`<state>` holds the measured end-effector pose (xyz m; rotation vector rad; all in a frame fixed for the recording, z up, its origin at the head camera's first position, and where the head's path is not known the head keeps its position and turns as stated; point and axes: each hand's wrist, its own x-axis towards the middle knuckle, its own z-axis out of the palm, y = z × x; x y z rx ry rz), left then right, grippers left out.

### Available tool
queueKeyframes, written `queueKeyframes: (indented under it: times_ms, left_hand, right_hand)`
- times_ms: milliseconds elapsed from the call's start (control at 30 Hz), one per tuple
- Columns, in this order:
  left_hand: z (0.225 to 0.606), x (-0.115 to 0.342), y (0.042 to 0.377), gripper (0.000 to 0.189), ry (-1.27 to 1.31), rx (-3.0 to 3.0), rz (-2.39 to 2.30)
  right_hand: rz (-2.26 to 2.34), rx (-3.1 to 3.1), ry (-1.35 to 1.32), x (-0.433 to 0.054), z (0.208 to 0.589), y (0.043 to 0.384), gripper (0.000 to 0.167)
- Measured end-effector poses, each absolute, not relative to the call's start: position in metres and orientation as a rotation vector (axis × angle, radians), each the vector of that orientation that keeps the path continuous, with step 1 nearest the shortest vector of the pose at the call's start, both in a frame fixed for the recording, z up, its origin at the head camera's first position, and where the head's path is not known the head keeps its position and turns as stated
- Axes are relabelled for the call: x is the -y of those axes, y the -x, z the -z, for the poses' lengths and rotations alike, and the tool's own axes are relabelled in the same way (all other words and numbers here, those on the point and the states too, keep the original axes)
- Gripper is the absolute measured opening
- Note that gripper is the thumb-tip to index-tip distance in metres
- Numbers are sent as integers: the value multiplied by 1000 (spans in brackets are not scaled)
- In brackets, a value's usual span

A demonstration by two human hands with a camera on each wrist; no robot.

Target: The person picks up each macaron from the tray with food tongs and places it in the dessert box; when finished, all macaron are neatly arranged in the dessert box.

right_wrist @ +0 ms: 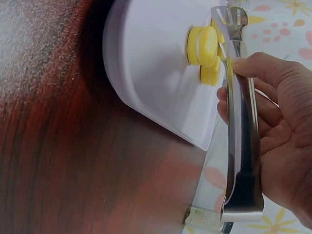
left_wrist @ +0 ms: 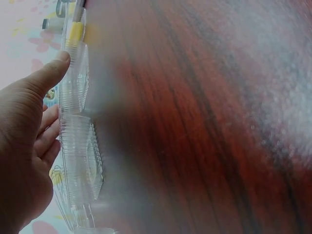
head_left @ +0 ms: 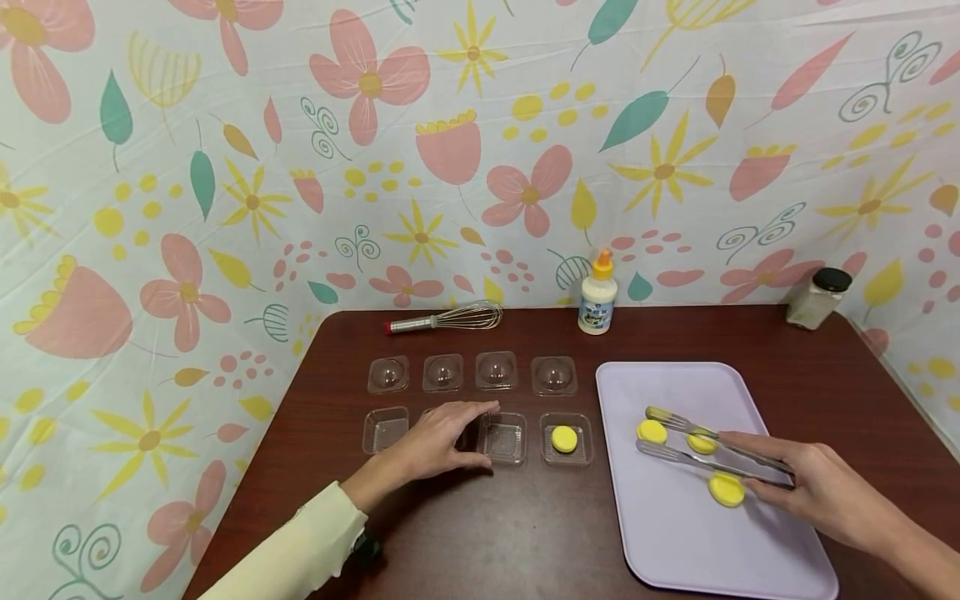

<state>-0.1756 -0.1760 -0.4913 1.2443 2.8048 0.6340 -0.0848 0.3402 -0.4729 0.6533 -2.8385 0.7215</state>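
Note:
My right hand (head_left: 832,492) grips metal tongs (right_wrist: 239,141) over the lavender tray (head_left: 675,533). The tongs' arms stand apart, with one yellow macaron (head_left: 652,431) between their tips. Two more, a far macaron (head_left: 702,442) and a near macaron (head_left: 727,489), lie on the tray by the tongs. My left hand (head_left: 438,442) spreads thumb and fingers around the left side of a clear plastic box base (head_left: 504,439), fingertips right at its rim. To its right, another base (head_left: 587,457) holds a yellow macaron (head_left: 564,439). The left hand partly hides a base behind it.
Clear domed lids (head_left: 497,371) stand in a row behind the bases. At far left is another box base (head_left: 386,431). Along the wall lie a whisk (head_left: 450,319), a white bottle with an orange tip (head_left: 597,300) and a black-lidded jar (head_left: 817,300).

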Motion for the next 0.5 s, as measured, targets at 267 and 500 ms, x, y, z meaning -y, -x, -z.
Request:
queueKeyframes:
  times_ms: [267,500]
  left_hand:
    - [492,175,176,84,-1263,-2809,-653]
    - [494,175,176,84,-1261,-2817,-654]
  right_hand:
    - [-768,2796,-674,-340,475,86,64]
    - [-762,2802,-673,-339,472,86,62]
